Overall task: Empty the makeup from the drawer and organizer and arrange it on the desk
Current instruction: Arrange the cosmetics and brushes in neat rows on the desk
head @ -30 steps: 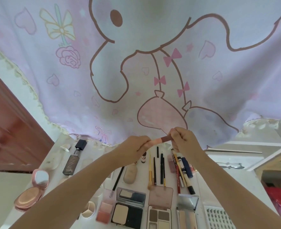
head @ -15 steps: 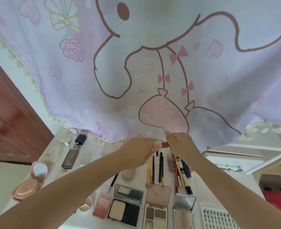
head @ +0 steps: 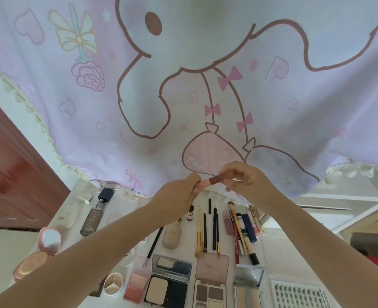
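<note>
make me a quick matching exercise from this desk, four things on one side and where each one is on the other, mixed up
Things:
1. lipstick
2. pink compact
3. lash tray
4. dark bottle

Places:
A. right front of the desk
B. held up between the left hand and right hand
C. far left, near the curtain
D. open at the left edge

Pairs: 1-B, 2-D, 3-A, 4-C

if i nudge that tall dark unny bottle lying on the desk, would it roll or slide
The bottle looks flat-sided with a square black cap, so it would probably slide rather than roll. It already lies on its side on the desk, so tipping seems unlikely. It looks like glass or hard plastic, likely stiff and fairly heavy for its size.
</note>
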Available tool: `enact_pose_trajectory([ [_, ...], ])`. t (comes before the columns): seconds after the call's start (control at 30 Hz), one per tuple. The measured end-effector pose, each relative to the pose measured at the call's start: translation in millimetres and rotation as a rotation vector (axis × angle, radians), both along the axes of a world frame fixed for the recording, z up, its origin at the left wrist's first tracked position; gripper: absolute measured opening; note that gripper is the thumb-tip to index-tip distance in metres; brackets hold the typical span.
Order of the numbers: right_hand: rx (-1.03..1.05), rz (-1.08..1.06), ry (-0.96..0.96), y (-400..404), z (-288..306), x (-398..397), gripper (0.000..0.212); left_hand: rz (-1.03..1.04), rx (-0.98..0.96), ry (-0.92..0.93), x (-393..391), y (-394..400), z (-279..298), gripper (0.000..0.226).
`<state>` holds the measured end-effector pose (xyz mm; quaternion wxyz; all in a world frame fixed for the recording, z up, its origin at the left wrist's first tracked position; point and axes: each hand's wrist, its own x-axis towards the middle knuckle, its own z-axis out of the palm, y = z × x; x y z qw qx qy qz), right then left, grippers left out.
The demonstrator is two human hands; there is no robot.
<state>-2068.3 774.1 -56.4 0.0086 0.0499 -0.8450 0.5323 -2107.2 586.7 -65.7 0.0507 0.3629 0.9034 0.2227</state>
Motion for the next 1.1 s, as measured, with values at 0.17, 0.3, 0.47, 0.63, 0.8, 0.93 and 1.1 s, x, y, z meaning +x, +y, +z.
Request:
enact_pose_trajectory([
  [0.17, -0.005, 0.019, -0.195, -2, 5, -2, 0.023, 0.034, -0.005, 0.157, 0, -1, -3, 0.035],
  [0.3, 0.071, 0.033, -0.015, -2, 0, 0, 0.022, 0.058, 0.096, 0.167, 1, -5, -8, 0.065],
  [0.47, -0.052, 0.067, -0.153, -9, 2, -3, 0.009, 0.097, 0.099, 0.168, -1, -10, -14, 0.057],
  [0.63, -0.084, 0.070, -0.144, -7, 4, -4, 0.019, 0.056, 0.003, 0.141, -3, -14, -17, 0.051],
  [0.8, -0.170, 0.067, -0.230, -7, 3, -9, 0.015, 0.083, -0.009, 0.085, -5, -18, -18, 0.035],
  [0.93, -0.118, 0.003, -0.164, -11, -2, -11, 0.017, 0.087, 0.032, 0.015, -5, -18, -23, 0.033],
  [1.1, 0.095, 0.038, -0.192, -17, -23, -18, 0.016, 0.070, 0.015, -0.181, -14, -18, -50, 0.030],
])
